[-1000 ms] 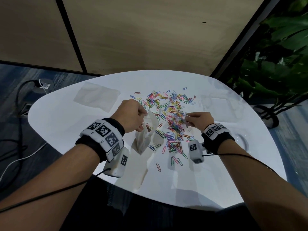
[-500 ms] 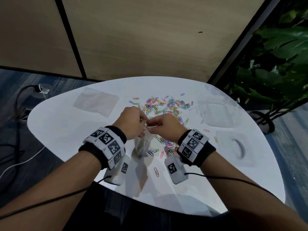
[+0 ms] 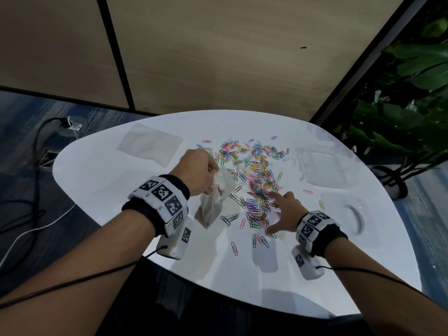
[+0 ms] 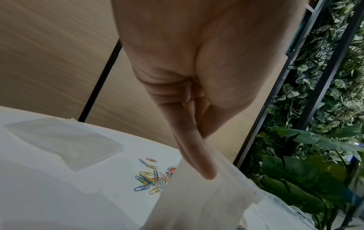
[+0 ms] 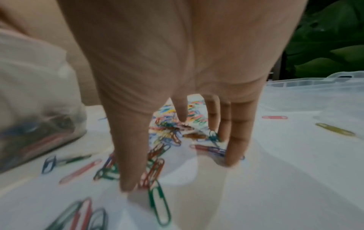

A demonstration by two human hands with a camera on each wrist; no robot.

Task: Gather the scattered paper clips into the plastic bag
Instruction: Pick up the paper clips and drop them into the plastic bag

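At frame centre, the left hand (image 3: 198, 170) pinches the plastic bag (image 3: 215, 202) – contents blurred. The right hand (image 3: 283, 212), fingers spread, presses the paper clips (image 3: 257, 175). Wristband (image 3: 164, 202) markers carry no readable text.

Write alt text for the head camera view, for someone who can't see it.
Seen from above, a person's left hand holds a clear plastic bag upright on a white table, while the right hand, fingers spread, reaches down onto a heap of colourful paper clips. A few clips already show inside the bag, and another flat bag lies further back.
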